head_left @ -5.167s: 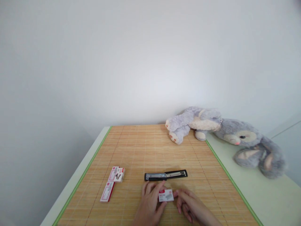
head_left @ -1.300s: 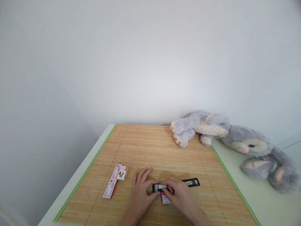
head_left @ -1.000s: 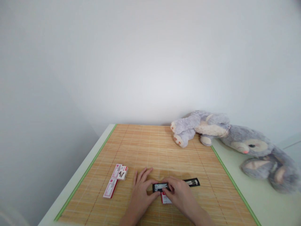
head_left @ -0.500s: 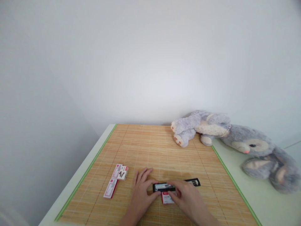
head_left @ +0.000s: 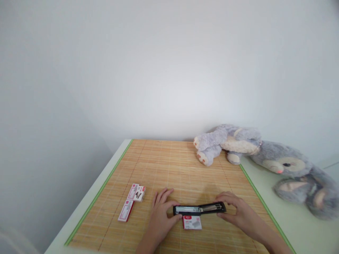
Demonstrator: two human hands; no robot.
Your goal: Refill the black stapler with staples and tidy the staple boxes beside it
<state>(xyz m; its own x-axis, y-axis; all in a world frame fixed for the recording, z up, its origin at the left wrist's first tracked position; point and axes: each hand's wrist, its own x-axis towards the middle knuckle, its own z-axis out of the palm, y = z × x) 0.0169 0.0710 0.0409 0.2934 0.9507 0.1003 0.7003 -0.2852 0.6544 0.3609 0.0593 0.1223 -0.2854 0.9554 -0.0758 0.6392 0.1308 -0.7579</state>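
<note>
At the lower left corner a pale smear was too blurred to name. The near ends of the table (head_left: 95, 188) and the bamboo mat (head_left: 169, 165) were cut off by the bottom of the view. A strip of table ran outside the mat's green border. Inside it lay two flat red-and-white boxes (head_left: 125, 211), end to end; a small box (head_left: 140, 192) covered part of the farther one, though whether it lay on top or leaned beside could not be told. A gap of mat separated them from the left hand (head_left: 161, 215), which pinched the left end of an open black stapler (head_left: 197, 210) between thumb and forefinger, the other fingers spread. The stapler stretched between both hands above the mat's near half; whether it touched the mat was unclear, and its metal channel was too small to read. A staple box (head_left: 192, 223) lay just on its near side, its far edge partly hidden. The right hand (head_left: 237, 206) grasped the stapler's right end, fingers behind, thumb in front. Both forearms left the frame below. A broad stretch of mat reached back toward the wall (head_left: 169, 70). Farthest right, a plush rabbit (head_left: 265, 155) lay across the mat's far corner and green border, its ears reaching the picture's edge.
</note>
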